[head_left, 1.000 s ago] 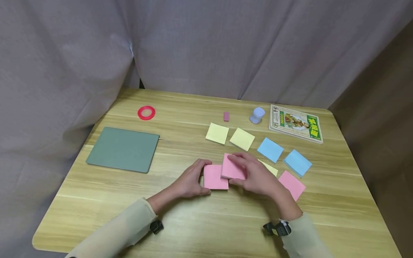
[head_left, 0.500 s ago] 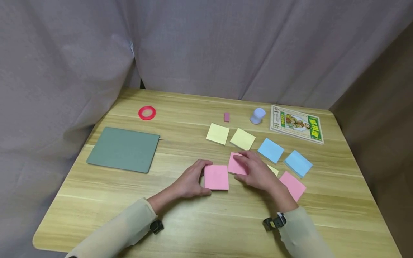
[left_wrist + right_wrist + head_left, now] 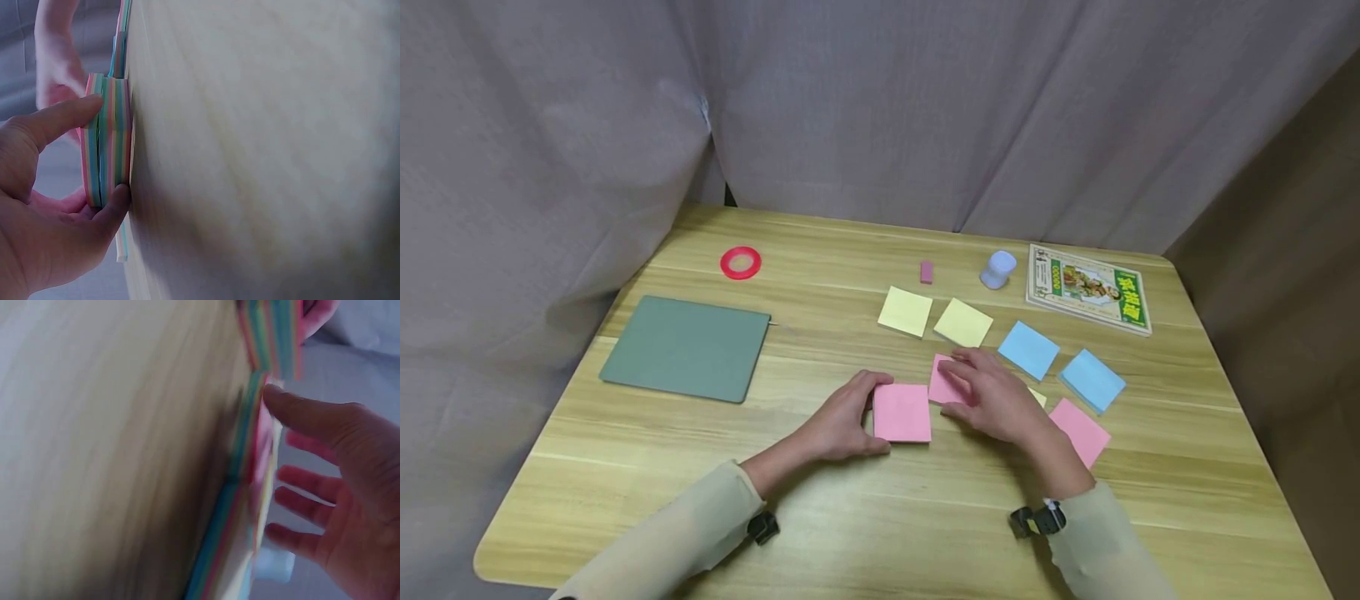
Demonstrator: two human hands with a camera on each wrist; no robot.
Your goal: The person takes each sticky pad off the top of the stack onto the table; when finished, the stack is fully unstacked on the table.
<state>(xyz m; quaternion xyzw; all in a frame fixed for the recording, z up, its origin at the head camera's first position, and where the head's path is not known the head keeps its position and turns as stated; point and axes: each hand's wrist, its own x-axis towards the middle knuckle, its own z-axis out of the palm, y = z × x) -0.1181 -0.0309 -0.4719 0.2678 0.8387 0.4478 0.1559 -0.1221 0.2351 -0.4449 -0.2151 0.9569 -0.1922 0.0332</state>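
In the head view my left hand (image 3: 846,421) grips a pink-topped stack of sticky note pads (image 3: 902,413) by its left side. The left wrist view shows striped layered edges and a seam in that stack (image 3: 106,140), with a finger and thumb at opposite edges. To its right a second pink sticky note pad (image 3: 950,385) lies on the table. My right hand (image 3: 996,400) is over this pad and partly covers it. In the right wrist view the thumb is right at the edge of that pad (image 3: 248,428), while the other fingers are spread and loosely extended.
Yellow pads (image 3: 906,311), blue pads (image 3: 1028,349) and a pink pad (image 3: 1079,431) curve around the right hand; another yellow pad (image 3: 1038,397) is mostly hidden. Farther out are a green notebook (image 3: 687,347), red tape roll (image 3: 741,262), pink eraser (image 3: 927,272), pale container (image 3: 998,269) and booklet (image 3: 1088,287).
A second ago my right hand held a pink pad overlapping the left-hand stack. The pad has moved right, off the stack and onto the table. My left hand has stayed put.
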